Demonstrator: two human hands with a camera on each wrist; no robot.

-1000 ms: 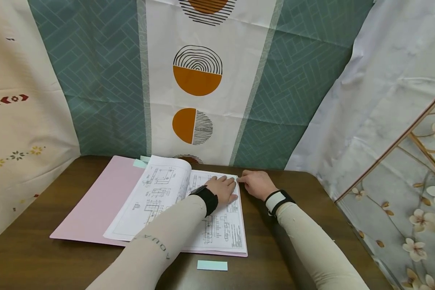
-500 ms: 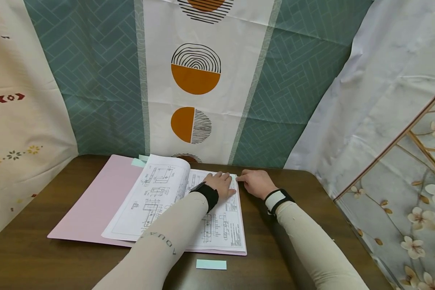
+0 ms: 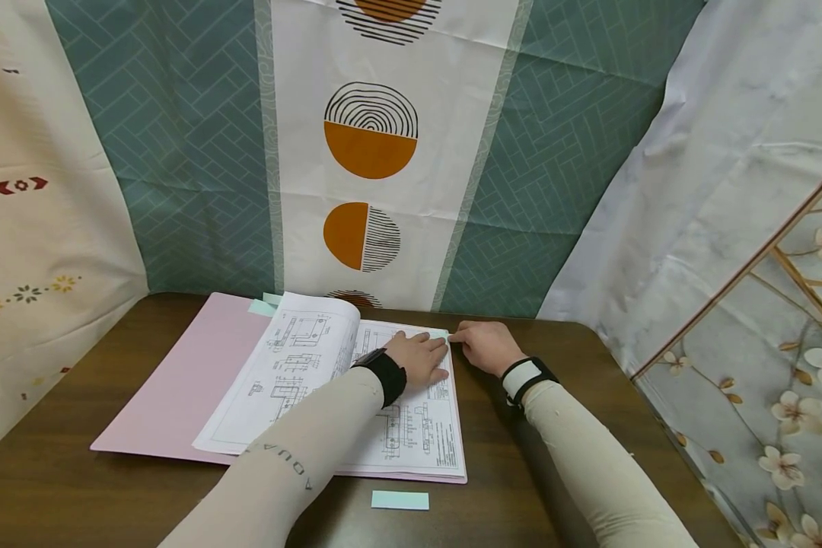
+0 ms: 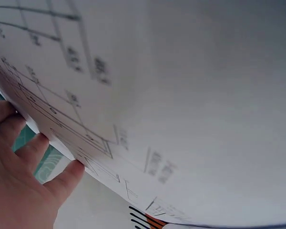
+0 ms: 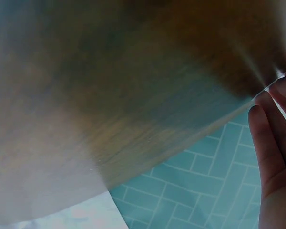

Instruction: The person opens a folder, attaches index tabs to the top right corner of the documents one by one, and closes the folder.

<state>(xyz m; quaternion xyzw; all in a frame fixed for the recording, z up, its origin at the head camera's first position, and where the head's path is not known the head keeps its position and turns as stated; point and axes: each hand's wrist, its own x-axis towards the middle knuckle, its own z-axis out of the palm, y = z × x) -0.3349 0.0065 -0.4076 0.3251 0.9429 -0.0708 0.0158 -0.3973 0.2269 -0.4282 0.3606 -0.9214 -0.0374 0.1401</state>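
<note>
A pink folder (image 3: 171, 380) lies open on the table, holding sheets of printed technical drawings. My left hand (image 3: 414, 359) rests with its fingers spread on the right-hand sheet (image 3: 445, 434), near its top right corner. Under its fingertips, a pale green sticky note (image 3: 438, 333) shows at that corner. My right hand (image 3: 486, 346) is beside the corner, pinching the note's outer end with its fingertips, the other fingers bent. The left wrist view shows the left hand (image 4: 33, 176) along the sheet's far edge. In the right wrist view, the right hand's fingers (image 5: 262, 138) reach the paper edge.
Another pale green sticky note (image 3: 400, 500) lies on the brown table (image 3: 514, 487) in front of the folder. Turned sheets (image 3: 301, 373) curl over to the left, with green tabs (image 3: 263, 307) at their top. Patterned curtains (image 3: 205, 152) hang behind and at both sides.
My left hand has shifted slightly over the sheet, first right, then back left, its fingertips staying near the note. My right hand has hardly moved.
</note>
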